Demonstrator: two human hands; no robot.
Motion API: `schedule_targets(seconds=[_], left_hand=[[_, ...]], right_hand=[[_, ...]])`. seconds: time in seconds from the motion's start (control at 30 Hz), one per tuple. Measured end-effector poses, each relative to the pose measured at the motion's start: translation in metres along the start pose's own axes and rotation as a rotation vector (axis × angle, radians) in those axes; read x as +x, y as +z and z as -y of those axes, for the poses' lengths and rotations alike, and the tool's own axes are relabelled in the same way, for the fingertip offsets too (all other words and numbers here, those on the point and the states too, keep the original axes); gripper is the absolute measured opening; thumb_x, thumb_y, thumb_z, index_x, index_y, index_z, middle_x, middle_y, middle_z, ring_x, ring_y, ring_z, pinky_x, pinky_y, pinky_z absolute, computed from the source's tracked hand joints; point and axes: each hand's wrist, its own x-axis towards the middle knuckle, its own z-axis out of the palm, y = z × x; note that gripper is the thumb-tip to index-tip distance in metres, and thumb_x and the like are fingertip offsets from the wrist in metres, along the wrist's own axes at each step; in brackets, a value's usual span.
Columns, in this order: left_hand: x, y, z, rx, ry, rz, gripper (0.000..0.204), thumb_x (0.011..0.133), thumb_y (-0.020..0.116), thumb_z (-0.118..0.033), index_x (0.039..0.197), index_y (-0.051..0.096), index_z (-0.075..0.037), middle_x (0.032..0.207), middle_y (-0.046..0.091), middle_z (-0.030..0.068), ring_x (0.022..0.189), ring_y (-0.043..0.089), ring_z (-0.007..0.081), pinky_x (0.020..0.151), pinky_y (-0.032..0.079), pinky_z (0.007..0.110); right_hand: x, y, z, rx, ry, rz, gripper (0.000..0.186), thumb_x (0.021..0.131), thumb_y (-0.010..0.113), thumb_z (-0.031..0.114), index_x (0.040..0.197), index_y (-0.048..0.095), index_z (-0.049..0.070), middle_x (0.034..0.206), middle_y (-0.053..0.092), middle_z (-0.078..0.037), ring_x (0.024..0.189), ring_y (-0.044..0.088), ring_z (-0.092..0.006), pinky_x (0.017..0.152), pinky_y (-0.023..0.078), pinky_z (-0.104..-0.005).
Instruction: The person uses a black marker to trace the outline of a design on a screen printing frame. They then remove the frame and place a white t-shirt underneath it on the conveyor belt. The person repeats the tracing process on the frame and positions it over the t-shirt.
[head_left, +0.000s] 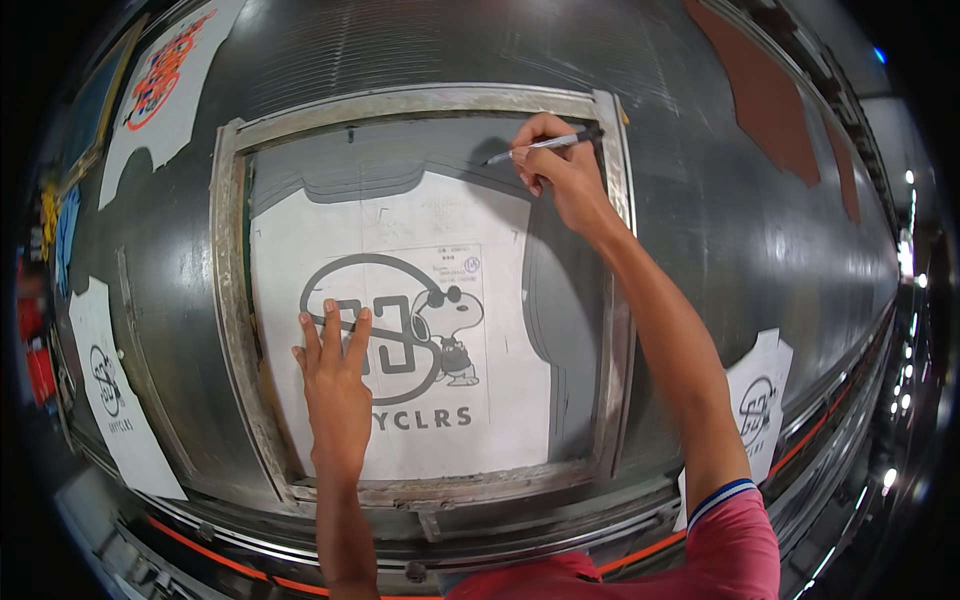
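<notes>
Two bare hands; we list first the right hand [560, 168], its fingers curled closed about a slim pale-barrelled pen with a black end [562, 142]; the pen's long axis slants from upper right down to its tip at the left, just above the right-hand shoulder edge [482, 190] of a white, shirt-shaped panel [507, 260] bearing a grey circular emblem [406, 325]; whether the tip touches, we cannot tell; the left hand [338, 388], flat, fingers spread, grasping nothing, rests over the emblem, farther from that edge; around the panel, one worn, pale rectangular frame [420, 103].
</notes>
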Motion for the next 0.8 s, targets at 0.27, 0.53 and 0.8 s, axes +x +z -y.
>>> schedule_targets(seconds=[0.27,0.53,0.8], left_hand=[[-0.004,0.0,-0.002,-0.043,-0.005,-0.069,0.077,0.078,0.051,0.025,0.142,0.064,-0.015,0.161,0.043,0.0193,0.153,0.029,0.0482,0.12,0.03,0.067],[0.0,0.004,-0.006,-0.033,-0.034,-0.095,0.079,0.075,0.054,0.027,0.139,0.067,-0.018,0.159,0.047,0.017,0.152,0.033,0.0465,0.119,0.033,0.067],[0.001,0.004,-0.008,-0.031,-0.053,-0.102,0.079,0.075,0.054,0.027,0.138,0.068,-0.019,0.159,0.048,0.0157,0.152,0.033,0.0451,0.119,0.033,0.067]], right_hand=[[0.084,0.038,-0.004,-0.152,-0.022,0.477,0.009,0.085,0.066,0.009,0.088,0.06,0.004,0.073,0.055,0.0,0.066,0.048,-0.0063,0.056,0.036,-0.0256],[0.085,0.04,-0.026,-0.338,-0.175,0.423,0.018,0.083,0.065,0.007,0.071,0.051,0.003,0.071,0.05,0.002,0.066,0.041,-0.0072,0.058,0.031,-0.0299],[0.089,0.038,-0.027,-0.348,-0.173,0.427,0.02,0.082,0.065,0.01,0.071,0.05,0.003,0.064,0.042,0.003,0.062,0.037,-0.007,0.056,0.029,-0.0305]])
